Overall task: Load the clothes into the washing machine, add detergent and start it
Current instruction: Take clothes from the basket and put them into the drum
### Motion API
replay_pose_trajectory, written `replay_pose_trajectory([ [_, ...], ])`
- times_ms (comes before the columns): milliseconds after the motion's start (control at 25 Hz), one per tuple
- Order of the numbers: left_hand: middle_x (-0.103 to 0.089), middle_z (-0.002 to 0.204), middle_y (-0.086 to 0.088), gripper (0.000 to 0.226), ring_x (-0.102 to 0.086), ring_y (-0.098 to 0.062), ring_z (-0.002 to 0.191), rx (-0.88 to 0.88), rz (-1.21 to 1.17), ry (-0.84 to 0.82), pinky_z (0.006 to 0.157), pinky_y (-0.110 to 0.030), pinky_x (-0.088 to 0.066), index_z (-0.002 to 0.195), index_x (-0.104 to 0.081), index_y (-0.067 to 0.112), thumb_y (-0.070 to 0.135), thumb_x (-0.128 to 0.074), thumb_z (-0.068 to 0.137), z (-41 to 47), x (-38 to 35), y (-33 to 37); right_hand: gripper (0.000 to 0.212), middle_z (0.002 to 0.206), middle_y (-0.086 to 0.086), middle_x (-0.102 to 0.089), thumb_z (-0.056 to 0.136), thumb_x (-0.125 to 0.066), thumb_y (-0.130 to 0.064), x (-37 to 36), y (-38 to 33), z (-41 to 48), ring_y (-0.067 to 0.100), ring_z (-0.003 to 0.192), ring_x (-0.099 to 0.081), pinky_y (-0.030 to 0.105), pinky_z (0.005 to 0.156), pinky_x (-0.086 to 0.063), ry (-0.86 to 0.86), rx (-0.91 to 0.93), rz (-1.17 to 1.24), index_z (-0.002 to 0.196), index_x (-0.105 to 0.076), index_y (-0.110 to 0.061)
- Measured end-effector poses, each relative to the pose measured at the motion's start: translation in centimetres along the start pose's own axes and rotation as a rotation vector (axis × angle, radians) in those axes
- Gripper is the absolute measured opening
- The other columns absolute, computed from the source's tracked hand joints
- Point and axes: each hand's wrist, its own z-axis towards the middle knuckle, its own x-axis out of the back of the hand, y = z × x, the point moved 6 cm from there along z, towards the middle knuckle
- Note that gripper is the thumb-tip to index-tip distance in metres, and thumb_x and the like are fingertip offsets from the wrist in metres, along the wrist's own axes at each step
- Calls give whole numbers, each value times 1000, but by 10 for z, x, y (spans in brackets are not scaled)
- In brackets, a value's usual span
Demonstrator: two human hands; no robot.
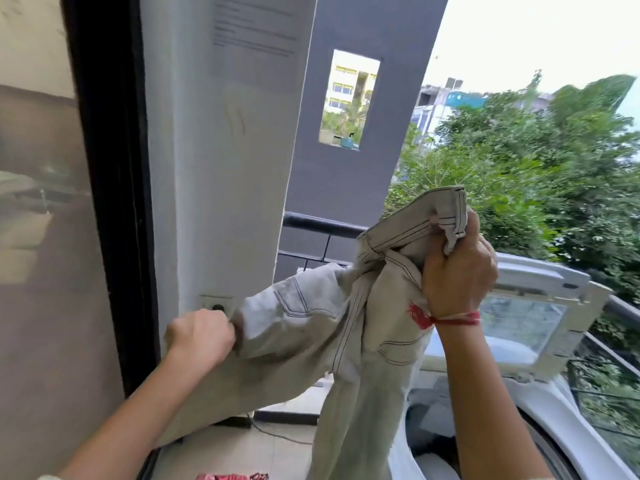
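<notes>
While raised, hands (457,275) gripping trousers (332,341).

A home balcony used for laundry: a top-loading washing machine (485,427) with its lid (530,323) raised stands at lower right beside a dark railing (322,225), with trees (554,168) and neighbouring buildings (349,95) beyond.

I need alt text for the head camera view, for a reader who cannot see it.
A person holds up light grey jeans with both hands: the right hand grips the waistband and the left hand pulls one leg aside. Below, a white top-loading washing machine stands with its lid raised, on a balcony facing green trees.
</notes>
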Motion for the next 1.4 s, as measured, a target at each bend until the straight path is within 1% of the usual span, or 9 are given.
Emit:
replay_pose_trajectory([
  [120, -66, 107, -2, 40, -64, -26, 97, -203, -22, 244, 78, -36, -52, 104, -58, 23, 32, -20, 94, -15, 19, 52, 45, 80, 25, -65, 87, -41, -33, 39, 64, 12, 40, 72, -60, 29, 60, -32, 80, -258, 85, 113, -58, -1],
  [200, -64, 110, -5, 50, -62, -30, 98, -316, -414, 325, 77, -35, -49, 110, -51, 22, 53, -15, 95, -36, 31, 105, 41, 87, 22, -67, 90, -48, -30, 66, 107, 18, 33, 79, -58, 24, 59, -26, 142, -342, 138, 112, -60, 2],
  [400, -4, 159, -5, 129, -19, -23, 143, -564, -888, -197, 115, -42, -24, 148, 12, 22, 89, -48, 56, -116, -23, 275, 38, 93, 17, -68, 91, -53, -32, 126, 216, 11, 27, 82, -62, 23, 65, -41, 246, -520, 192, 103, -63, 2],
  [520, 12, 158, 1, 129, -3, -21, 146, -656, -795, -122, 117, -48, -15, 144, 23, 33, 93, -45, 53, -136, -43, 346, 30, 95, 2, -59, 94, -55, -21, 174, 276, -1, 3, 76, -53, -2, 58, -33, 315, -643, 231, 110, -61, 4],
  [640, 8, 158, 7, 114, -7, -14, 143, -757, -727, -113, 115, -56, -13, 140, 19, 49, 89, -44, 54, -152, -36, 403, 26, 96, -1, -57, 94, -55, -22, 209, 336, -16, 11, 83, -54, 0, 59, -35, 388, -771, 239, 111, -61, -3],
  [840, -21, 155, 2, 107, -29, -16, 139, -796, -471, -528, 116, -42, -20, 145, -25, 32, 92, -41, 58, -172, -100, 445, 34, 106, 14, -64, 89, -61, -31, 167, 427, -82, 30, 99, -61, 35, 80, -48, -550, -993, 53, 111, -58, -6],
  [960, -51, 135, 13, 43, -44, -14, 127, -489, -505, -115, 112, -53, -10, 123, -53, 38, 56, -52, 84, -170, -102, 399, 41, 103, 15, -63, 84, -64, -34, 145, 450, -134, 34, 99, -62, 38, 79, -51, -1059, -959, -176, 109, -60, -2],
  [1080, -58, 124, 6, 26, -53, -23, 116, -191, -619, 72, 109, -56, -19, 112, -59, 34, 40, -55, 87, -161, -107, 312, 50, 118, 15, -58, 87, -62, -31, 117, 428, -145, 32, 113, -55, 40, 89, -48, -1170, -892, -119, 125, -52, 0],
  [1400, -43, 137, -8, 62, -42, -26, 125, -47, -590, -309, 98, -27, -30, 137, -40, 21, 28, -67, 81, -194, -212, 194, 81, 146, 11, -35, 78, -60, -62, -32, 178, -276, 32, 134, -34, 44, 110, -30, -1665, 202, 36, 140, -36, -16],
])
